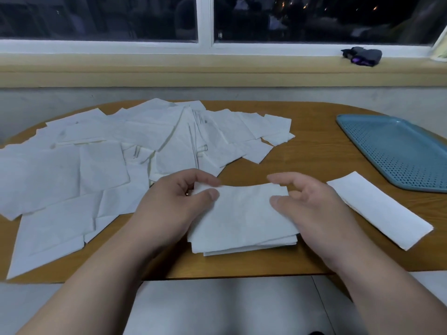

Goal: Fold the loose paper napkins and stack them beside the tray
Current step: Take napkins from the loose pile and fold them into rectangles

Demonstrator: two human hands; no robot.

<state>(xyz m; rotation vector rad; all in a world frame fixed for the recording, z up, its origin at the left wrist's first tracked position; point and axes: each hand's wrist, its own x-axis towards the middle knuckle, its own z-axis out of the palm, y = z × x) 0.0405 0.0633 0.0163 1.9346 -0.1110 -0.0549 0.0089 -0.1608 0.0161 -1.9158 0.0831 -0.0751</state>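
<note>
The left hand [174, 204] is pinching the far left corner of a white, half-folded paper napkin [242, 218] at the table's near edge. The right hand [312, 209] is laying its thumb on the napkin's right edge, but whether it grips is unclear. The fold is probably finishing. Next the napkin likely needs creasing, then placing on the white folded stack [379, 209] beside the blue perforated plastic tray [396, 151].

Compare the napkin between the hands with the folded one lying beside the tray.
The held napkin is a broad rectangle; the folded napkin is a narrow strip. The held napkin is pinched by the left hand and touched by the right hand; the folded napkin lies untouched near the tray. Both are white and rest on the table.
</note>
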